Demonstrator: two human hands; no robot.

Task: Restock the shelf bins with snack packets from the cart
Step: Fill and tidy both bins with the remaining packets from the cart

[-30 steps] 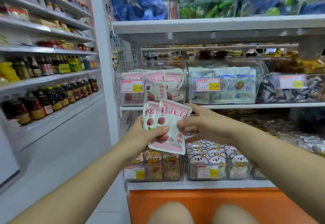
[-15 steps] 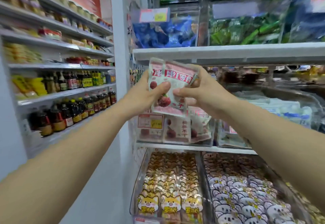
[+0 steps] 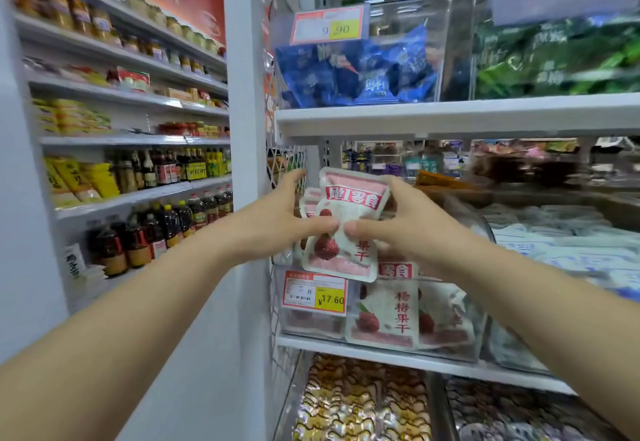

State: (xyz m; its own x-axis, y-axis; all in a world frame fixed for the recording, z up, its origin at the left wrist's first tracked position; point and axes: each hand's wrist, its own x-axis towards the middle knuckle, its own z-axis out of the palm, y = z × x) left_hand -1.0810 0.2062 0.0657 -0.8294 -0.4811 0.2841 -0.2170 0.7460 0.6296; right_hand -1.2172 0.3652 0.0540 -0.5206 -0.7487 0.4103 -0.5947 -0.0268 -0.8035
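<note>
Holding a small stack of pink-and-white snack packets with red berry print (image 3: pixel 346 229) between both hands, just above the open top of the clear plastic shelf bin (image 3: pixel 291 323) on the middle white shelf (image 3: pixel 381 359). Left hand (image 3: pixel 277 222) gripping the stack's left edge, thumb on the front face, fingers behind. Right hand (image 3: pixel 391 229) pinching the right edge, thumb on front, fingers curled round. At least two packets in the stack; exact count unclear. Inside that bin: more of the same berry packets (image 3: pixel 384 316), upright against the front wall, beside a red-and-yellow price tag reading 17.60 (image 3: pixel 315 293). Next bin to the right: white-and-blue packets (image 3: pixel 554 243), blurred. Shelf above: clear bin of blue packets (image 3: pixel 356 70) with a 9.90 tag (image 3: pixel 327 23), then green packets (image 3: pixel 554 60). Shelf below: bins of gold-wrapped sweets (image 3: pixel 346 402) and dark-and-white wrapped ones (image 3: pixel 519 413). Off to the left: dark sauce bottles (image 3: pixel 156 229) on separate shelving.
</note>
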